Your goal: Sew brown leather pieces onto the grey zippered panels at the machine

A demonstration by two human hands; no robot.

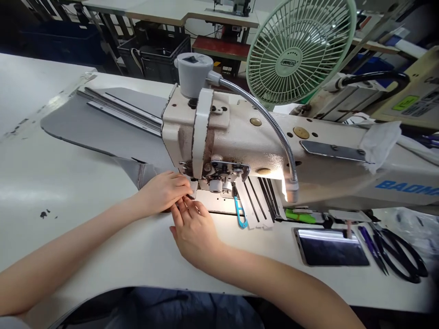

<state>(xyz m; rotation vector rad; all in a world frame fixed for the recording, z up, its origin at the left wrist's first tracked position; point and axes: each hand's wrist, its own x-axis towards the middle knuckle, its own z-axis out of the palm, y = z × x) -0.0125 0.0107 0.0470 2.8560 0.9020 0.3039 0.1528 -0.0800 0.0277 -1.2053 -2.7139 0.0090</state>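
A grey fabric piece [137, 170] runs from the left to the head of a sewing machine [240, 141]. My left hand [164, 189] lies over its near end beside the presser area, with fingers bent and pressed together on the cloth. Just to the right, my right hand [197, 233] reaches up with fingers stretched and slightly apart, and the thumb stands away from them. Its fingertips meet those of my left hand near the cloth edge. The fabric under the fingers is mostly hidden. The needle cannot be made out.
Right of the hands lie blue thread snips [241, 214], black strips [269, 201], a phone [332, 246], purple tweezers [372, 246] and black scissors [399, 253]. A bendy lamp [270, 123] arches over the machine. Behind stand a green fan [298, 50] and a black crate [154, 55].
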